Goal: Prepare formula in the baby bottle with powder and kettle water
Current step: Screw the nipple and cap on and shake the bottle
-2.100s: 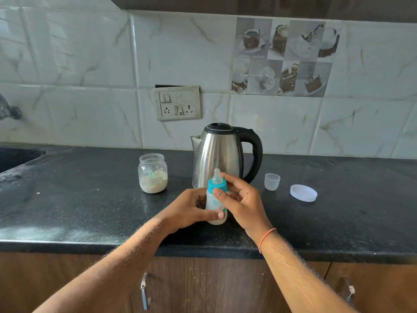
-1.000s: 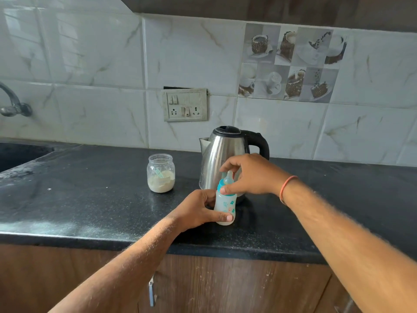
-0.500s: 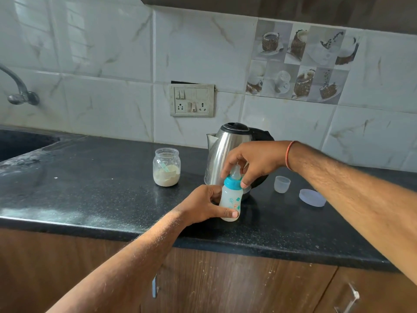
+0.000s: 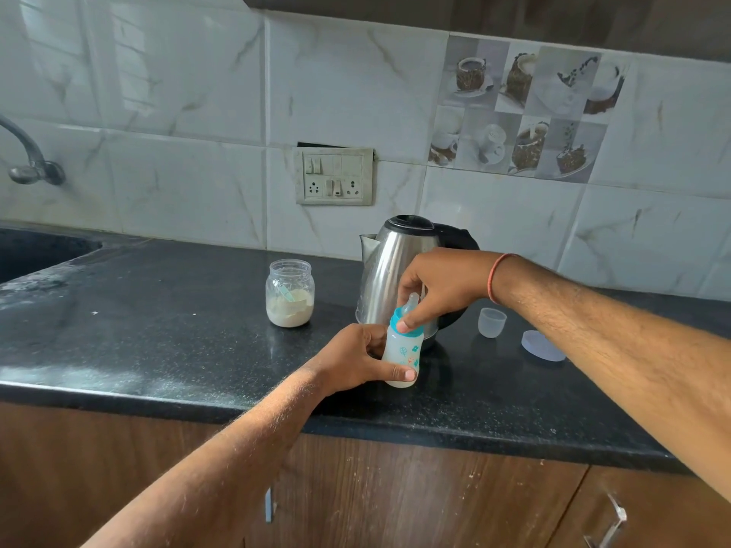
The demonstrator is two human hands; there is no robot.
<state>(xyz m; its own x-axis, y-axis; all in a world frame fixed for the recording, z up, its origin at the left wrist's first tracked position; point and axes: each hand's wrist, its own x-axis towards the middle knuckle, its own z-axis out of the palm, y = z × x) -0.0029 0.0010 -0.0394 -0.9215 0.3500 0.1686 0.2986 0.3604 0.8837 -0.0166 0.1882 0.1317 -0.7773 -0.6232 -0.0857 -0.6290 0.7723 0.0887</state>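
Nearest the viewer, below the front edge of the black bench, run brown wooden cabinet doors with metal handles. On the bench, just in front of the kettle, the baby bottle stands upright with milky white liquid inside and a teal collar and clear teat on top. The left hand holds the bottle's lower body, its fingers curled round the far side and the thumb pressed across the front near the base. The right hand reaches in from above and to the right of the kettle, its fingers narrowed in a pinch on the teal collar, with an orange band at the wrist. The steel kettle, with black lid and handle, rises directly behind the bottle, partly hidden by the right hand. To the kettle's left stands an open clear jar with pale powder in its lower part and a small scoop resting in it. To the kettle's right sits a small clear cap, and beyond that, further right, a flat pale lid lies on the bench. Behind the kettle, on the marbled wall tiles, is a switch panel; far to the kettle's left a tap curves over a dark sink.
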